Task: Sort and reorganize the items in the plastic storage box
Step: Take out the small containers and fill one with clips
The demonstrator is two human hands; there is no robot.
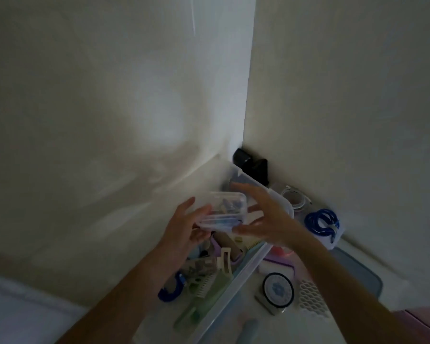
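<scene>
A clear plastic storage box (236, 276) stands against the wall, filled with combs, a cream hair claw (225, 263), a blue clip (170, 291) and other small items. Above it I hold a small clear lidded case (221, 211) with small bluish things inside. My left hand (184, 228) grips its left end, thumb on top. My right hand (266, 219) holds its right end, thumb under the front edge and fingers spread behind it.
Right of the box lie a round blue-patterned compact (278, 290), a white mesh piece (312, 300), a coiled blue cable (322, 222), a glass jar (292, 197) and a grey-blue lid (360, 274). A black device (251, 165) sits in the wall corner.
</scene>
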